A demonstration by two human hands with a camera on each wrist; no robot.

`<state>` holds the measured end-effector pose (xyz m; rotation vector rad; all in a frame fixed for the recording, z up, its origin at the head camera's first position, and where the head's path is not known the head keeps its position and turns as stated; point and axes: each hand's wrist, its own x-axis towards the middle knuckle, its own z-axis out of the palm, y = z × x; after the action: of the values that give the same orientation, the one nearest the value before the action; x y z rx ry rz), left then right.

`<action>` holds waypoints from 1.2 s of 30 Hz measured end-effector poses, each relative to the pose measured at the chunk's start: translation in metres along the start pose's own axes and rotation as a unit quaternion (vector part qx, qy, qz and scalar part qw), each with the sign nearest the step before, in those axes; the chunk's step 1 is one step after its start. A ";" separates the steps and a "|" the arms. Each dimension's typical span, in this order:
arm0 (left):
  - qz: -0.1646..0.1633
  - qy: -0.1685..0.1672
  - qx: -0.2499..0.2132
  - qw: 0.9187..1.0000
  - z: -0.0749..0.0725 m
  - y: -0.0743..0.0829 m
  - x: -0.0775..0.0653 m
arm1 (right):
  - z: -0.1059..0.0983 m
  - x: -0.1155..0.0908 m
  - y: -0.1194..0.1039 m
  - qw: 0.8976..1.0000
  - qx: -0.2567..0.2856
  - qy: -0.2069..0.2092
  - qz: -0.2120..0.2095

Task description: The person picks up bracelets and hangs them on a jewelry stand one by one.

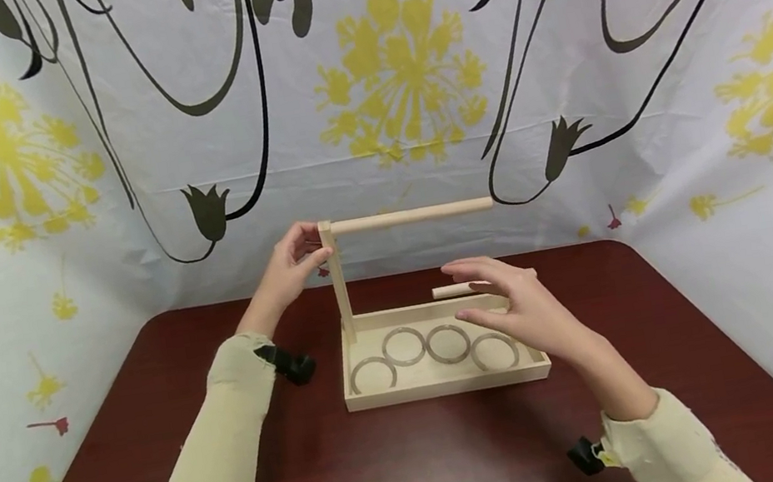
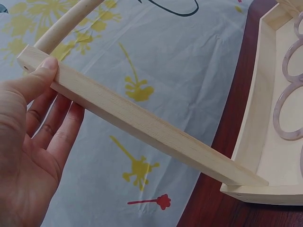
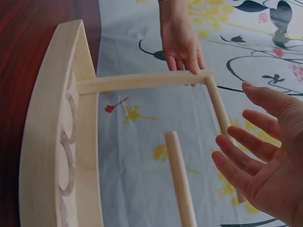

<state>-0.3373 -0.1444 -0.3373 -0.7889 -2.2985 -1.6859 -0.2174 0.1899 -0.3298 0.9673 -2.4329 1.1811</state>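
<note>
A pale wooden rack has a shallow tray (image 1: 448, 388), an upright post (image 1: 338, 282) at its left end and a long dowel (image 1: 413, 216) jutting right from the post's top. My left hand (image 1: 292, 266) pinches the post near its top; in the left wrist view the thumb lies on one face and the fingers behind. My right hand (image 1: 517, 300) hovers over the tray's right end, fingers spread and holding nothing. Behind it shows a lower dowel (image 1: 446, 292), partly hidden by that hand. Several greyish-mauve bangles (image 1: 448, 344) lie flat in the tray.
The rack stands on a dark red-brown table (image 1: 408, 473). A white cloth (image 1: 422, 176) with yellow flowers and dark vines hangs behind and along both sides. Black wrist straps (image 1: 292, 365) show at both sleeves.
</note>
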 end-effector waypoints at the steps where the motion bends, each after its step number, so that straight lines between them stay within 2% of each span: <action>1: 0.000 0.000 0.001 1.000 0.000 0.000 0.000 | 0.002 0.001 0.000 1.000 0.008 -0.002 0.003; 10: 0.004 0.001 -0.003 1.000 0.000 -0.001 0.002 | 0.014 0.003 0.006 0.998 0.058 -0.016 0.022; 18: -0.001 -0.004 -0.025 1.000 0.002 -0.001 0.003 | 0.026 0.004 0.011 0.990 0.128 -0.043 0.044; 29: -0.009 -0.004 -0.020 1.000 0.001 -0.001 0.003 | 0.063 0.011 0.017 0.977 0.195 -0.073 0.055; 36: -0.015 -0.005 -0.013 1.000 0.001 0.000 0.003 | 0.090 0.014 0.024 0.967 0.217 -0.102 0.084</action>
<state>-0.3397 -0.1428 -0.3367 -0.7736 -2.3098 -1.7309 -0.2395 0.1248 -0.3938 1.0573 -2.5037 1.8099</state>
